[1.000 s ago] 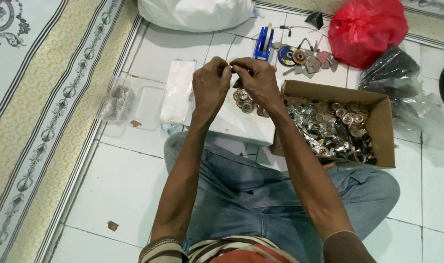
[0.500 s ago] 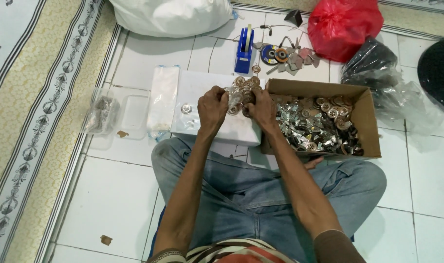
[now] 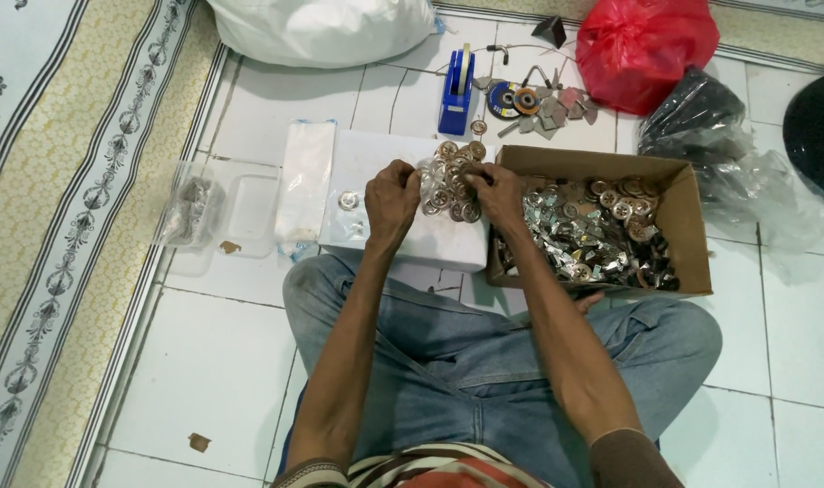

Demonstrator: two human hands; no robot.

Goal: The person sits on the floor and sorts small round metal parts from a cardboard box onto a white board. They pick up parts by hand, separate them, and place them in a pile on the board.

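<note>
White tiled floor (image 3: 222, 361), patterned mat along its left edge; a person sits cross-legged in jeans, working over a low white slab (image 3: 385, 172) that serves as the worktop. Left hand (image 3: 391, 201) and right hand (image 3: 500, 193) meet above the slab, each grip pinched on the edges of a small clear plastic bag (image 3: 441, 185) filled with round metal discs (image 3: 454, 172), the bag resting on or just above the slab between the two hands. Loose discs lie on the slab just beyond the bag, one alone near the left hand. Judgement: the discs are stiff, hard and smooth, individually light but weighty in bulk; the thin film is soft and slippery, and would likely sag or tear if lifted by one corner. Best held at the mouth with both hands, or supported from beneath. Just right of the slab, a cardboard box (image 3: 688, 226) holds mixed metal parts. Beyond the slab stand a blue tape dispenser (image 3: 455, 90), a red plastic bag (image 3: 642, 45) and a white sack (image 3: 322, 27). A flat stack of clear bags (image 3: 305, 176) lies left of the slab.
</note>
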